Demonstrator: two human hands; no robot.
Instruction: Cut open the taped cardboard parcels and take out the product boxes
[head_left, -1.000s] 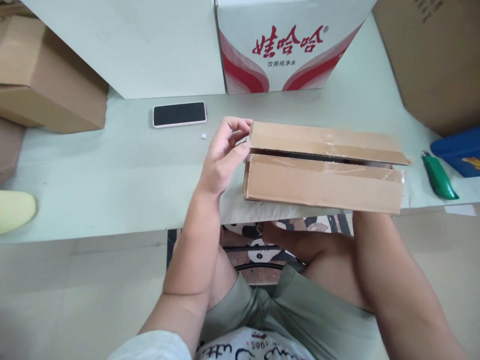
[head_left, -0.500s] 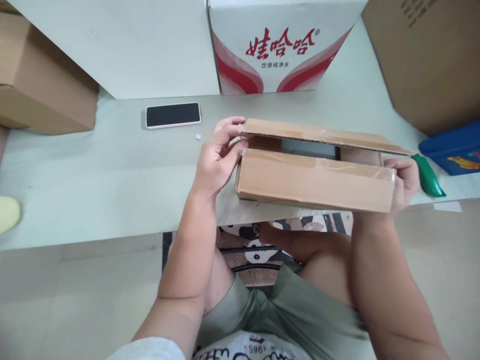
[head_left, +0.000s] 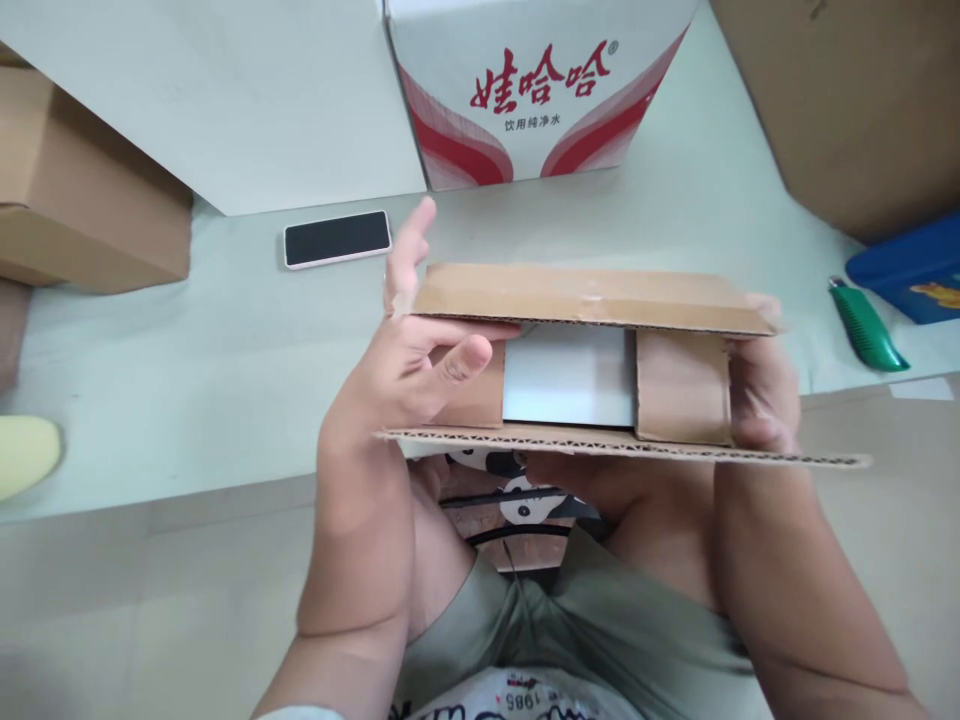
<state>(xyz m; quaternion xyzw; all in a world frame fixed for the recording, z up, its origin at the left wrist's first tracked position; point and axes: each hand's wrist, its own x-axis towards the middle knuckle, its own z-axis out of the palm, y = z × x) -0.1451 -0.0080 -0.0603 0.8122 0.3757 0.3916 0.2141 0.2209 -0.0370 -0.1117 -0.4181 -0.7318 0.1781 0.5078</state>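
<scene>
left hand (head_left: 397, 365) lies loosely spread, one finger under the far flap (head_left: 540, 290), while right hand (head_left: 766, 385) curls round the right end of an open cardboard box (head_left: 682, 390) at the table's (head_left: 202, 400) near edge, probably light, stiff-walled, loose-flapped, best gripped by both ends, pale panel (head_left: 574, 370) inside.

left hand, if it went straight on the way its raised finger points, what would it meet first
Probably the red-and-white box, though the white box borders that line and how deep the left hand sits is unclear.
</scene>
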